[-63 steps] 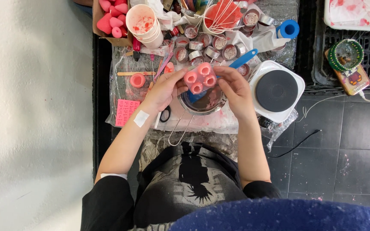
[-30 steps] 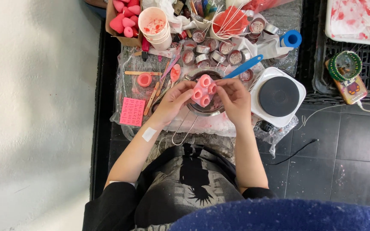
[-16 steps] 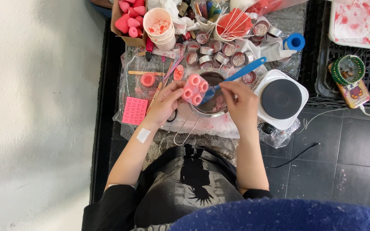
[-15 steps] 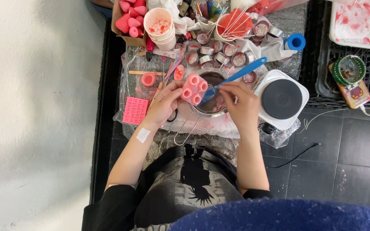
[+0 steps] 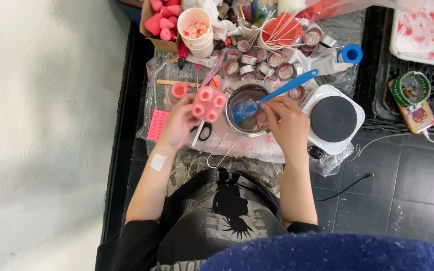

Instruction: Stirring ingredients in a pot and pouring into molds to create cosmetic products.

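My left hand [image 5: 178, 123] grips a pink silicone mould [image 5: 208, 104] with several round cavities, held just left of a small metal pot [image 5: 247, 110]. My right hand [image 5: 286, 120] holds the handle of a blue spatula [image 5: 272, 95], whose blade rests inside the pot. The pot has a wire handle that points toward me. A white patch is stuck on my left forearm.
A white electric hot plate [image 5: 333, 119] with a black top stands right of the pot. Behind are small tins [image 5: 267, 64], a stack of paper cups [image 5: 196, 31], a box of pink cone shapes [image 5: 159, 19], a red bowl with sticks [image 5: 280, 27], scissors [image 5: 204, 131] and a pink card [image 5: 157, 124].
My right hand let go of the mould and took the blue spatula, putting its blade into the pot. My left hand carried the mould leftward, off the pot.
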